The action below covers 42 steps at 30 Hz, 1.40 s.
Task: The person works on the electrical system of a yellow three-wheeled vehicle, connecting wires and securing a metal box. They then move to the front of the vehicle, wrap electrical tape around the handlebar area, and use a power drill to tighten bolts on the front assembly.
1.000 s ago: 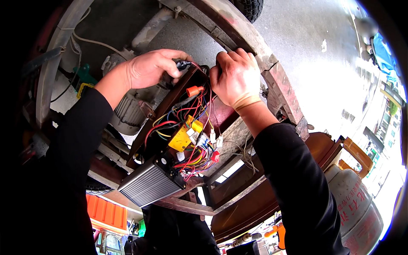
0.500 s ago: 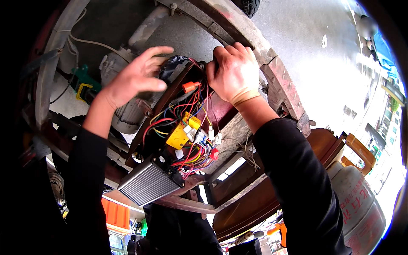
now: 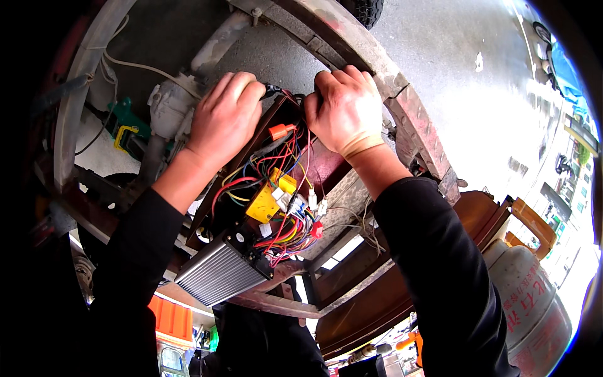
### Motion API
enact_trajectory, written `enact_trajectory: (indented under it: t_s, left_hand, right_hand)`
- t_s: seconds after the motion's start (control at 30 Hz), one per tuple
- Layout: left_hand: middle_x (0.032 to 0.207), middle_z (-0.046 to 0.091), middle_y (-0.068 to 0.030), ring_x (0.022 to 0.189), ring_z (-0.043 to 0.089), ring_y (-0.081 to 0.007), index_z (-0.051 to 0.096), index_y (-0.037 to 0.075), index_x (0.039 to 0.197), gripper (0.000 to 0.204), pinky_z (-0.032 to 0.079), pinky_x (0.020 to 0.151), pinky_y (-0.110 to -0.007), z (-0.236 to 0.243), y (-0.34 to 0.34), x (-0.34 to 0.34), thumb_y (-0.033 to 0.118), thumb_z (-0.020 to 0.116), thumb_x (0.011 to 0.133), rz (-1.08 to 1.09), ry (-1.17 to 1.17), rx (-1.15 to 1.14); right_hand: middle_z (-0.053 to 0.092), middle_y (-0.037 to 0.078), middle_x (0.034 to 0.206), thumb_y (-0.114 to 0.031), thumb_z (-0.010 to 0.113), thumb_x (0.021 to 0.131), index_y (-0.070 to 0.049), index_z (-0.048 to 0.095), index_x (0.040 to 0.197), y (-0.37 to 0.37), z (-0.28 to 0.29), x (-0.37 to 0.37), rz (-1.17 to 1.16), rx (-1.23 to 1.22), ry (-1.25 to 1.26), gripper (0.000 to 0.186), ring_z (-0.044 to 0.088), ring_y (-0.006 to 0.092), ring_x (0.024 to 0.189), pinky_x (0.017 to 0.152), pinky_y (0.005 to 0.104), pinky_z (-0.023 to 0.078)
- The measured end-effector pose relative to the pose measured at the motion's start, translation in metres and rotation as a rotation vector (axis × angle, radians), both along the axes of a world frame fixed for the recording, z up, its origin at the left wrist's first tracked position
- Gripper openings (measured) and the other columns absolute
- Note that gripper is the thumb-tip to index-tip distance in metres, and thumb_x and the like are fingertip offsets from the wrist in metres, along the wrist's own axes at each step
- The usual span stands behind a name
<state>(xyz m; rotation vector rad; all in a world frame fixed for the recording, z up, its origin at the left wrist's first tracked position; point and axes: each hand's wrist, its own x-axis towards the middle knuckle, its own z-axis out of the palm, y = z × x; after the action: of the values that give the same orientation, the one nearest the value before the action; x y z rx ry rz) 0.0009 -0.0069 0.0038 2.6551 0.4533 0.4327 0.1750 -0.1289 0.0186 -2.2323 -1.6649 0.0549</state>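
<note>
My left hand (image 3: 227,119) is closed round a black-wrapped wire bundle (image 3: 271,90), of which a short piece shows past its fingers. Close by on the right, my right hand (image 3: 347,113) is closed at the far end of an open brown metal box, by the frame; its fingers hide what they hold. Below both hands, many coloured wires (image 3: 286,157) spill from the box, among them an orange connector (image 3: 281,131), white plugs (image 3: 312,199) and a yellow block (image 3: 264,203). A finned silver controller (image 3: 220,267) sits at the near end.
A worn metal vehicle frame (image 3: 418,122) curves round the work. Under it on the left are a grey motor housing (image 3: 169,110) and a green tool (image 3: 130,122). A grey gas cylinder (image 3: 531,308) stands at right, an orange crate (image 3: 171,319) at lower left.
My left hand, spread beside the black-wrapped bundle before, has moved right and closed on it. My right hand has stayed closed in nearly the same place.
</note>
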Motion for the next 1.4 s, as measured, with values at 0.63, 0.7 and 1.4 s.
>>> enact_trajectory:
  t_s: [0.63, 0.7, 1.4]
  left_hand:
    - [0.081, 0.065, -0.0051, 0.076, 0.063, -0.0145, 0.061, 0.002, 0.089, 0.007, 0.049, 0.068, -0.029, -0.01, 0.054, 0.017, 0.008, 0.064, 0.088, 0.163, 0.291, -1.244]
    - [0.086, 0.064, 0.0018, 0.078, 0.061, -0.011, 0.064, 0.007, 0.09, 0.003, 0.049, 0.071, -0.026, -0.029, 0.063, 0.007, 0.01, 0.063, 0.091, 0.178, 0.277, -1.701]
    - [0.1, 0.063, -0.0067, 0.095, 0.061, -0.0248, 0.063, 0.006, 0.101, 0.025, 0.053, 0.082, -0.034, -0.009, 0.0, 0.008, 0.009, 0.066, 0.077, -0.009, -0.014, 0.088]
  right_hand:
    - [0.055, 0.008, 0.068, -0.015, 0.063, 0.07, -0.008, 0.052, 0.066, -0.001, 0.0, -0.001, -0.001, 0.008, 0.039, 0.014, 0.054, 0.0279, 0.074, 0.072, 0.0378, 0.044]
    - [0.055, 0.008, 0.068, -0.015, 0.063, 0.07, -0.008, 0.052, 0.066, -0.001, 0.002, 0.0, -0.002, 0.01, 0.04, 0.014, 0.054, 0.0279, 0.074, 0.072, 0.0379, 0.044]
    - [0.057, 0.008, 0.069, -0.016, 0.064, 0.07, -0.008, 0.053, 0.066, 0.001, 0.002, -0.001, 0.003, 0.004, 0.043, 0.014, 0.055, 0.0283, 0.075, 0.072, 0.0384, 0.044]
